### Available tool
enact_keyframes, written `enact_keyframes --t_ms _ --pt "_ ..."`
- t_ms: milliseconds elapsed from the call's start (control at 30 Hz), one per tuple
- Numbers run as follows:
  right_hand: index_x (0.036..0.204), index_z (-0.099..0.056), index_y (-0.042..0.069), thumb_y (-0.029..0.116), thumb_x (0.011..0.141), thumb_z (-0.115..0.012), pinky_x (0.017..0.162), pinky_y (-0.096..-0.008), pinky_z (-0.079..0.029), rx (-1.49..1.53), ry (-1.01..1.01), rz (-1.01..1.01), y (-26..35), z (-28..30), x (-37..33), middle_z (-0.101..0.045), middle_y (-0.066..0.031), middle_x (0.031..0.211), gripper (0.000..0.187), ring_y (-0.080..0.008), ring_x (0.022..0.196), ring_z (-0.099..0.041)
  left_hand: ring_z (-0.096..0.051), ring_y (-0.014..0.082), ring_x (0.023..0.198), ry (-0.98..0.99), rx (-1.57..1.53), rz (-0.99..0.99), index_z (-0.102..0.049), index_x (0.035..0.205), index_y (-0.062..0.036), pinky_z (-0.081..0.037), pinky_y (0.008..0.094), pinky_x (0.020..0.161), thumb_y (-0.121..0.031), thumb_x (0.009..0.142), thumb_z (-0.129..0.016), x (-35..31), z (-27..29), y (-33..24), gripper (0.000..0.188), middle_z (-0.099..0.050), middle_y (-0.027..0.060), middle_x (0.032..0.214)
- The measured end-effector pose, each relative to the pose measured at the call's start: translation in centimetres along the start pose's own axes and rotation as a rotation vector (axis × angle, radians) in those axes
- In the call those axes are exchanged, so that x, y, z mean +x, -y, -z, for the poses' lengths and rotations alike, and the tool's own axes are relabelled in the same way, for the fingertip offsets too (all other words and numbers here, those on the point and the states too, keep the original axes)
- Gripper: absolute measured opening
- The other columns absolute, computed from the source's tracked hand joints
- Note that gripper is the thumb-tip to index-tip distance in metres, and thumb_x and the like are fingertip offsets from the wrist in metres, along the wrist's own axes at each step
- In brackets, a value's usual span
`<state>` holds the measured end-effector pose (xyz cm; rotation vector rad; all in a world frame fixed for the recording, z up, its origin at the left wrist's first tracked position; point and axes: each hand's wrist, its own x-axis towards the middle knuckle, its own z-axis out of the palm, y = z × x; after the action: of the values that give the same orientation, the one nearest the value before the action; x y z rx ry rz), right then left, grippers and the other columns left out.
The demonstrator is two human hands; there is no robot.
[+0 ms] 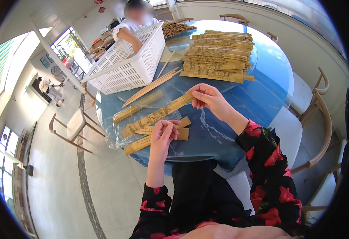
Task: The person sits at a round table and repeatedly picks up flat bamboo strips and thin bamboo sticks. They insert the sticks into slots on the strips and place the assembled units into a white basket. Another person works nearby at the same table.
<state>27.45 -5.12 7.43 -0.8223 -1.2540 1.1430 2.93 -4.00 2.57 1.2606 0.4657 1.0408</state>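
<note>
My right hand pinches the right end of a long, narrow printed paper chopstick sleeve, gold-brown in colour. The sleeve slants down to the left, over the other things on the table. Nearer to me is my left hand, its fingers curled together below that sleeve; whatever they hold, if anything, is hidden. Several more paper sleeves lie crossed under and beside my left hand. Just beyond the held sleeve, another sleeve rests on clear plastic film. Bare wooden chopsticks lie loosely together farther back.
A large pile of printed sleeves covers the table's far right. A white slatted plastic basket stands far left; a co-worker's arm reaches into it. Behind it is a stack of brown sticks. Chairs surround the blue round table.
</note>
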Motion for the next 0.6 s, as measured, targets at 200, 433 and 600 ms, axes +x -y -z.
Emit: enact_keyframes --t_ms 200,433,600 --pt "0.108 -0.061 0.004 0.017 0.102 -0.058 0.059 -0.0224 -0.042 0.243 -0.674 0.285 0.8 6.8 1.7 -0.063 -0.0033 0.078 0.015 -0.0072 0.063 -0.051 -0.055 0.0069 0.078 0.015 0.019 -0.022 -0.055 0.105 -0.0044 -0.047 0.0217 0.070 -0.010 0.104 -0.052 0.3 -0.3 -0.2 0.007 -0.066 0.0121 0.112" --pt "0.110 -0.061 0.003 0.014 0.100 -0.057 0.054 -0.0239 -0.042 0.221 -1.036 0.335 1.6 11.4 1.7 -0.064 -0.0061 0.080 0.015 -0.0094 0.064 -0.056 -0.056 0.0072 0.079 0.027 0.014 -0.042 -0.056 0.106 -0.0039 -0.047 0.0219 0.070 -0.010 0.104 -0.053 0.2 -0.3 0.1 0.007 -0.066 0.0122 0.111" --pt "0.132 -0.058 0.003 0.015 0.101 -0.056 0.080 -0.0279 -0.052 0.225 -1.122 0.435 1.4 11.2 2.2 -0.069 -0.0117 0.113 0.033 -0.0136 0.096 -0.065 -0.056 0.0071 0.079 0.028 0.014 -0.045 -0.056 0.105 -0.0041 -0.046 0.0218 0.070 -0.010 0.104 -0.053 0.2 -0.6 -0.1 0.007 -0.066 0.0116 0.110"
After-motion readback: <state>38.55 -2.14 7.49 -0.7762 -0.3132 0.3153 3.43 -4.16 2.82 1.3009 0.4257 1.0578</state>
